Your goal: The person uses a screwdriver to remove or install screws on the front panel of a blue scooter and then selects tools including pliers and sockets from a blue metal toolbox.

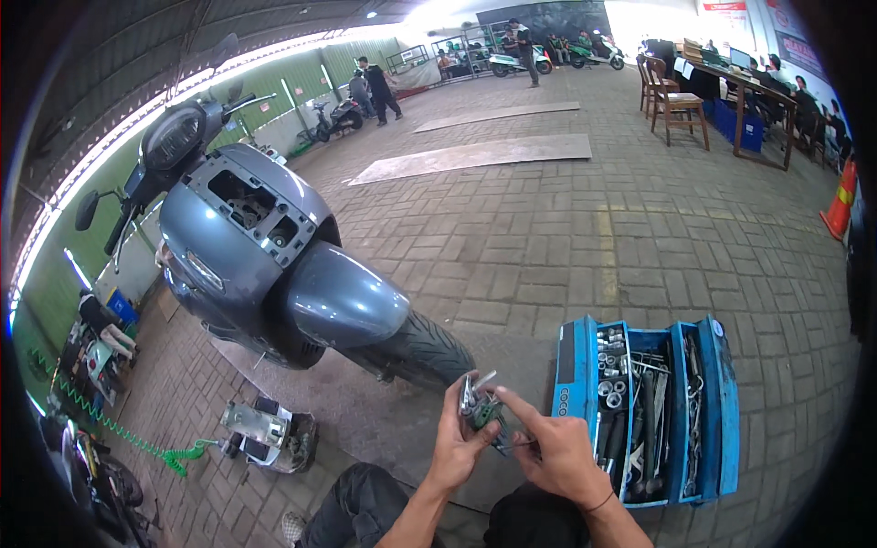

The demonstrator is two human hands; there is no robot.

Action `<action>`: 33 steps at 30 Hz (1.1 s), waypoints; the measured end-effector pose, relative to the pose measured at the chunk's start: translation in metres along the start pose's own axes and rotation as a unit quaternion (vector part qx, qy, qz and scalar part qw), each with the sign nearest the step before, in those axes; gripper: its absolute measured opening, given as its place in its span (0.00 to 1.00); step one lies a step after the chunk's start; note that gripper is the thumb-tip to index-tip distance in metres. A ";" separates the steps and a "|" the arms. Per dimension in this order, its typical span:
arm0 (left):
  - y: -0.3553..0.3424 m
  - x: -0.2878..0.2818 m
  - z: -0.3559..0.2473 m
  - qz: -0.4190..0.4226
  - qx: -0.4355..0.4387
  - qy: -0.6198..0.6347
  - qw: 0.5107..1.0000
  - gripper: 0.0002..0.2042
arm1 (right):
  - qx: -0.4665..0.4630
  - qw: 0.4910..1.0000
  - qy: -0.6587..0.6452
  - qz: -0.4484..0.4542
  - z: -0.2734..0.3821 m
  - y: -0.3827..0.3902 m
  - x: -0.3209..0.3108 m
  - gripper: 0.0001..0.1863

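Observation:
In front of the scooter's front wheel, a compact set of metal rods with a green holder [482,411], resembling a hex key set, is between my two hands. My left hand [455,449] is wrapped round it, the thumb pressed on its near side. My right hand [565,449] meets it from the other side; its index fingertip rests by a pale rod sticking up, and the other fingers curl in near the lower end. My fingers hide part of the set. Ahead stands a grey-blue scooter [233,233], its front panel opening uncovered, above its black tyre [429,342].
An open blue toolbox [722,411] with sockets, wrenches and other tools lies just right of my right hand. Left of my knees sits a metal device [260,429] with a green coiled hose [110,434]. Boards, chairs, a table, an orange cone [839,203] and several people stand farther off.

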State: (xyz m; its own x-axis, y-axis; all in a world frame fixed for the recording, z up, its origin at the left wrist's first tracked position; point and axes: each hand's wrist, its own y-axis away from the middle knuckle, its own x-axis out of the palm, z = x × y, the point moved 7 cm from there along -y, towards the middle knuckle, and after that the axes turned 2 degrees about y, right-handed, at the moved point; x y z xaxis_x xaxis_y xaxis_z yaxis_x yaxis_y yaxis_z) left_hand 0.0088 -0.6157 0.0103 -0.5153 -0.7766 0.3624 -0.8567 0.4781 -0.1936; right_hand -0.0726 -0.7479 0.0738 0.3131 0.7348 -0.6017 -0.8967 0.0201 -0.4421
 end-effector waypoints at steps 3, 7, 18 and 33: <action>0.002 0.002 -0.002 0.012 0.006 -0.048 0.999 0.37 | 0.051 0.991 0.073 0.098 -0.003 0.008 0.006 0.42; 0.008 -0.015 0.013 -0.013 -0.018 -0.043 0.999 0.36 | 0.113 0.992 -0.032 0.047 -0.017 0.006 0.006 0.32; 0.007 -0.023 0.010 0.009 -0.049 -0.154 0.987 0.24 | 0.024 0.991 -0.035 -0.129 -0.028 0.002 -0.030 0.11; 0.014 0.013 0.001 0.069 -0.048 -0.105 0.991 0.29 | -0.095 0.994 0.053 -0.020 0.000 -0.012 -0.039 0.19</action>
State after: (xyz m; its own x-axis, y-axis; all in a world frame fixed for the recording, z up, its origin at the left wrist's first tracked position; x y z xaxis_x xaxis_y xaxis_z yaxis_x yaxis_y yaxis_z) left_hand -0.0097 -0.6193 0.0115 -0.6290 -0.7650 0.1385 -0.7772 0.6142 -0.1368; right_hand -0.0745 -0.7770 0.1028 0.3874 0.6597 -0.6439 -0.8109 -0.0883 -0.5784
